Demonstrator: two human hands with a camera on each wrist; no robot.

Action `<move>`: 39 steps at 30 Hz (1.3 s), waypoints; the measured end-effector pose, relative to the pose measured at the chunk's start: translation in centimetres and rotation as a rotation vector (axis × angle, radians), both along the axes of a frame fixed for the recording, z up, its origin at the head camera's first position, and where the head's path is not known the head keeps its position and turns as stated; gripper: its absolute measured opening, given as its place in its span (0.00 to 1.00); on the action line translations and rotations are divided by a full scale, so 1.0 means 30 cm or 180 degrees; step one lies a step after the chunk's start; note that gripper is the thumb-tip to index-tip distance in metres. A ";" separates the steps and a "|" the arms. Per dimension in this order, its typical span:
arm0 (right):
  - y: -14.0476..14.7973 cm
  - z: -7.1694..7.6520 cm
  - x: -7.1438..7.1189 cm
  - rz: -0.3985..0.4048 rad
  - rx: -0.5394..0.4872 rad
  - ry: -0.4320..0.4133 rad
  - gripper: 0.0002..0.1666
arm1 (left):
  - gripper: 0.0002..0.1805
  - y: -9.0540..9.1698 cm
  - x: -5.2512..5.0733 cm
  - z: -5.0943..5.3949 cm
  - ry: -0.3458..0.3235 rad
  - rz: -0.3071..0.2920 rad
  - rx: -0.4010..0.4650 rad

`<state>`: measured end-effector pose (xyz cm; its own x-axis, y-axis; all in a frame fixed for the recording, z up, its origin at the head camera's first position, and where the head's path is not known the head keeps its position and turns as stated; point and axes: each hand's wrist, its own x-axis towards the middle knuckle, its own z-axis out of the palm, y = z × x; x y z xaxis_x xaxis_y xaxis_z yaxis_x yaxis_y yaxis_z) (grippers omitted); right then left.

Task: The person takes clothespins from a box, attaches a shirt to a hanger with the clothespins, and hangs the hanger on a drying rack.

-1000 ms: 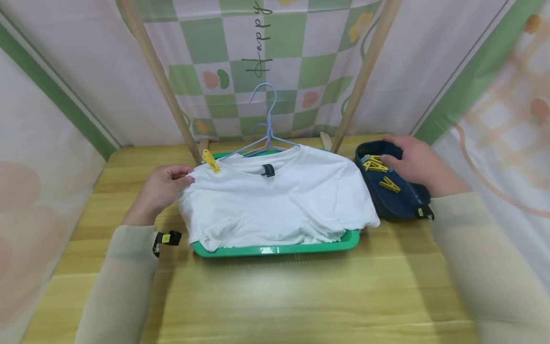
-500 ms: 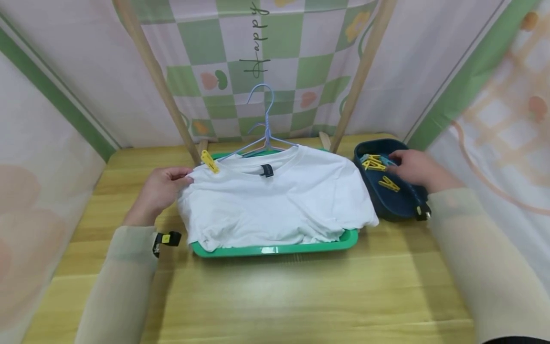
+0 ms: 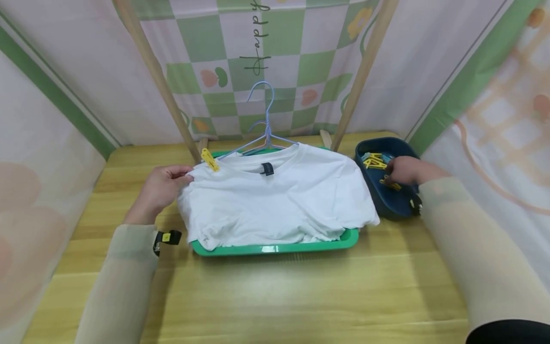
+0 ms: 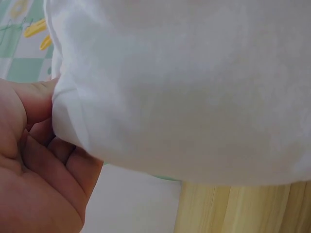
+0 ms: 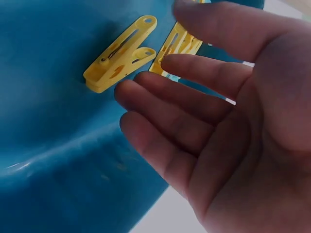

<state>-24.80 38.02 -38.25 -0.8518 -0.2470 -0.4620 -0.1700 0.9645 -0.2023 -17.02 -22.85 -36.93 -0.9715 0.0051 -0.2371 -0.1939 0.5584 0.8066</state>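
Observation:
A white T-shirt [image 3: 275, 205] lies over a green basket [image 3: 275, 249], with a blue wire hanger [image 3: 269, 119] coming out of its neck. One yellow clothespin [image 3: 210, 160] is clipped at the shirt's left shoulder. My left hand [image 3: 159, 191] pinches the shirt near that shoulder; the left wrist view shows the cloth between thumb and fingers. Inside a dark blue bin [image 3: 393, 210], my right hand [image 3: 408, 171] is over a loose yellow clothespin [image 5: 114, 58]. Its fingers are loosely bent, and the right wrist view shows the palm holding nothing.
More yellow clothespins [image 3: 375, 163] and some light blue ones lie further back in the bin. Two wooden poles [image 3: 161, 86] slant up behind the basket. Patterned cloth [image 3: 283, 38] hangs behind the wooden table [image 3: 275, 301]. A second hanger hook [image 3: 257, 125] shows behind the first.
My right hand has moved from the bin's far rim down and toward me, over the single yellow clothespin. The left hand keeps its pinch on the shirt.

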 end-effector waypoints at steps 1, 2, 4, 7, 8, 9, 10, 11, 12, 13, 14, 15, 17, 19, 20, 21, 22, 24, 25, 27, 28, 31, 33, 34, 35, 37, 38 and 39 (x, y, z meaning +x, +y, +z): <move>-0.005 -0.001 -0.002 0.0007 0.0028 -0.0035 0.26 | 0.16 -0.001 0.000 0.001 -0.0012 0.0008 0.0011; -0.009 -0.001 -0.004 0.0016 0.0053 -0.0059 0.26 | 0.16 -0.001 0.000 0.000 -0.0017 0.0008 0.0015; -0.016 -0.004 -0.010 -0.0042 0.0089 -0.0121 0.26 | 0.16 -0.002 0.000 -0.001 -0.0044 0.0016 0.0025; -0.023 -0.009 -0.019 -0.0083 0.0153 -0.0194 0.25 | 0.16 -0.003 -0.001 -0.002 -0.0036 0.0006 0.0022; -0.024 -0.011 -0.023 -0.0098 0.0176 -0.0210 0.25 | 0.16 -0.003 -0.002 -0.002 -0.0034 0.0001 0.0012; -0.023 -0.013 -0.026 -0.0090 0.0204 -0.0213 0.24 | 0.16 -0.003 -0.003 -0.002 -0.0035 0.0000 0.0015; -0.024 -0.015 -0.029 -0.0067 0.0229 -0.0212 0.24 | 0.16 -0.003 -0.004 -0.003 -0.0035 -0.0002 0.0018; -0.023 -0.018 -0.033 -0.0043 0.0249 -0.0203 0.23 | 0.16 -0.002 -0.005 -0.003 -0.0039 -0.0005 0.0019; -0.022 -0.020 -0.035 -0.0059 0.0261 -0.0203 0.23 | 0.16 -0.002 -0.005 -0.002 -0.0050 -0.0007 0.0020; -0.021 -0.023 -0.038 -0.0051 0.0271 -0.0196 0.22 | 0.16 -0.001 -0.006 -0.001 -0.0063 -0.0003 0.0028; -0.020 -0.025 -0.041 -0.0060 0.0281 -0.0202 0.21 | 0.16 0.000 -0.006 -0.001 -0.0082 0.0004 0.0034; -0.019 -0.029 -0.043 -0.0074 0.0288 -0.0209 0.21 | 0.16 0.001 -0.006 0.000 -0.0091 0.0007 0.0044; -0.020 -0.034 -0.047 -0.0144 0.0284 -0.0240 0.21 | 0.16 0.002 -0.005 0.001 -0.0096 0.0001 0.0040; -0.023 -0.040 -0.050 -0.0175 0.0297 -0.0256 0.21 | 0.16 0.002 -0.004 0.001 -0.0094 0.0002 0.0045; -0.025 -0.042 -0.051 -0.0184 0.0301 -0.0258 0.21 | 0.16 0.002 -0.004 0.002 -0.0091 0.0003 0.0047; -0.026 -0.045 -0.052 -0.0175 0.0303 -0.0249 0.21 | 0.16 0.002 -0.003 0.002 -0.0082 0.0002 0.0045; -0.029 -0.047 -0.052 -0.0183 0.0300 -0.0241 0.21 | 0.16 0.001 -0.003 0.001 -0.0079 0.0003 0.0042; -0.032 -0.053 -0.054 -0.0161 0.0303 -0.0214 0.21 | 0.16 0.000 -0.002 0.000 -0.0080 0.0014 0.0043; -0.031 -0.055 -0.056 -0.0157 0.0296 -0.0197 0.20 | 0.16 0.001 -0.003 0.000 -0.0081 0.0021 0.0040; -0.031 -0.058 -0.056 -0.0160 0.0286 -0.0179 0.20 | 0.16 0.000 -0.004 0.001 -0.0080 0.0029 0.0039; -0.030 -0.059 -0.057 -0.0169 0.0281 -0.0174 0.20 | 0.16 0.000 -0.004 0.000 -0.0082 0.0030 0.0043; -0.027 -0.064 -0.059 -0.0166 0.0270 -0.0168 0.20 | 0.15 0.001 -0.004 0.001 -0.0087 0.0041 0.0041; -0.025 -0.065 -0.059 -0.0164 0.0265 -0.0168 0.20 | 0.15 0.000 -0.004 0.000 -0.0094 0.0042 0.0048; -0.023 -0.066 -0.060 -0.0138 0.0270 -0.0166 0.20 | 0.15 0.001 -0.004 0.000 -0.0096 0.0044 0.0050; -0.023 -0.066 -0.060 -0.0131 0.0272 -0.0168 0.20 | 0.15 0.001 -0.003 -0.001 -0.0105 0.0050 0.0048; -0.023 -0.063 -0.060 -0.0122 0.0281 -0.0158 0.19 | 0.16 0.001 -0.003 -0.002 -0.0106 0.0055 0.0057; -0.022 -0.063 -0.061 -0.0112 0.0282 -0.0151 0.19 | 0.16 0.001 -0.003 -0.002 -0.0094 0.0055 0.0055; -0.022 -0.063 -0.062 -0.0124 0.0281 -0.0149 0.19 | 0.16 0.002 -0.003 -0.002 -0.0080 0.0047 0.0045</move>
